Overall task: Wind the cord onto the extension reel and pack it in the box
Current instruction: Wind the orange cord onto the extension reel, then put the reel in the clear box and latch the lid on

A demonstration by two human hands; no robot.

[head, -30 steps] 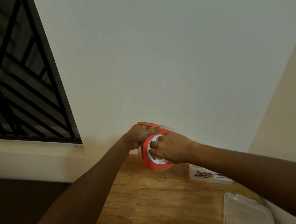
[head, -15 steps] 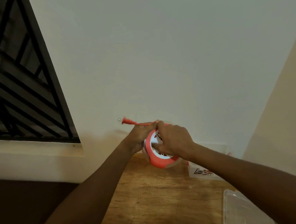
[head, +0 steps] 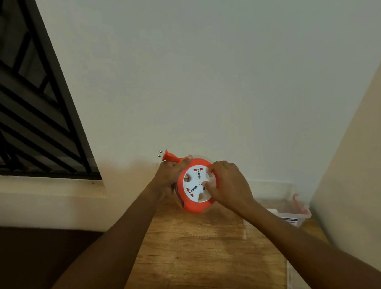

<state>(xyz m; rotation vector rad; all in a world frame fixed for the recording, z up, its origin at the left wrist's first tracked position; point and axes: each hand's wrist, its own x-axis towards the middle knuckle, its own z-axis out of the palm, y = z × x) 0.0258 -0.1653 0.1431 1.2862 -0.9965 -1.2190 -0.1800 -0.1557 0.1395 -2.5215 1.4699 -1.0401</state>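
Observation:
The round orange extension reel point(head: 195, 206) with a white socket face is held upright above the wooden table point(head: 193, 257), its face turned toward me. My left hand point(head: 168, 177) grips its left rim and pins the orange two-pin plug point(head: 167, 156), which sticks out to the upper left. My right hand point(head: 227, 184) is on the reel's right side, fingers pressed into the white centre. Only a short bit of cord shows by the plug. The clear plastic box point(head: 287, 214) stands on the table to the right, against the wall.
A pale wall rises right behind the reel, and a second wall closes in on the right. A barred dark window point(head: 25, 110) with a white sill is at left. A clear lid edge point(head: 290, 279) lies at the table's lower right.
The plug has come into view at the reel's upper left under my left thumb. My right hand has turned on the reel's face, which now shows its white sockets toward me.

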